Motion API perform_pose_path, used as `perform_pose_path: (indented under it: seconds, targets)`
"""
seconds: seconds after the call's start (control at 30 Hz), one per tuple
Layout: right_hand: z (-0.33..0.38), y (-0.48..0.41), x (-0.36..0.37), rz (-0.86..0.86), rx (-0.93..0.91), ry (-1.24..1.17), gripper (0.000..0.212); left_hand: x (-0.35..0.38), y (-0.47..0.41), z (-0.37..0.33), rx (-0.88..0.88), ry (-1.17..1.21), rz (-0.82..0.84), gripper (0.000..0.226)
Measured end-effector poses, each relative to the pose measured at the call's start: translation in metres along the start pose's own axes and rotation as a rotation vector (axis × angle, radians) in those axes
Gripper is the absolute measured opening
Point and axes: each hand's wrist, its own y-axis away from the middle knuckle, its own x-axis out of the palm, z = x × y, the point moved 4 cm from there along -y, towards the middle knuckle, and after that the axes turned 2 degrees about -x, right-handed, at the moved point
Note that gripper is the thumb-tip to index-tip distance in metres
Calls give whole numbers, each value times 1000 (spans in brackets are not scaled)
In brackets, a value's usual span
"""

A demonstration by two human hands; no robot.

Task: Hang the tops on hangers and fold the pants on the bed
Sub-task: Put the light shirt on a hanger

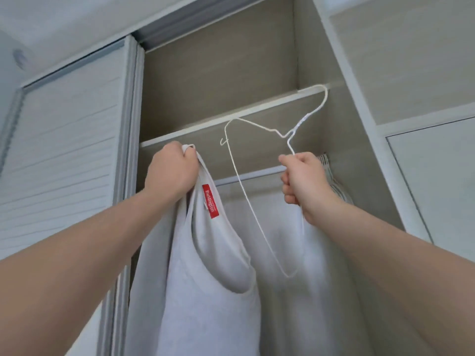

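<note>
Both forearms reach upward into the open wardrobe. Fisted, the left hand grips one strap of a pale grey top, which hangs below it. Closed too, the right hand pinches a tilted white wire hanger beside the top.

Top and hanger in hands

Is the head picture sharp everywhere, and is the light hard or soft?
Head view: soft, even light with no glare; the red label on the pale grey sleeveless top is readable, the thin white wire hanger is crisp, the forearms near the lower edge look blurred, and wardrobe lines bend from the wide lens.
</note>
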Motion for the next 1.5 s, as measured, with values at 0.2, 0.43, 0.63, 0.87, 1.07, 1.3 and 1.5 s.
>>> perform_pose_path:
  seconds: [0.2, 0.43, 0.63, 0.87, 1.07, 1.3, 1.5]
  targets:
    - [43, 48, -25, 136, 50, -10, 20, -83, 38, -80, -27, -204, -43, 32]
    - [90, 115, -81, 279, 81, -232, 26, -156, 91, -152, -171, -659, 78, 23]
    - [124, 176, -105, 400, 154, -411, 32, -210, 138, -178, -510, -603, 296, 19]
    - [110, 316, -163, 557, 283, -645, 21, -287, 282, -168, -1019, -171, 198, 30]
    - [81, 463, -207, 739, 573, -689, 55, -348, 433, -178, -1113, -255, 130, 46]
    - [52, 605, -246, 1090, 804, -489, 71, -410, 594, -192, -1218, -492, 217, 33]
    - [55, 664, -256, 1297, 588, -189, 41, -429, 671, -210, -1246, -629, 339, 27]
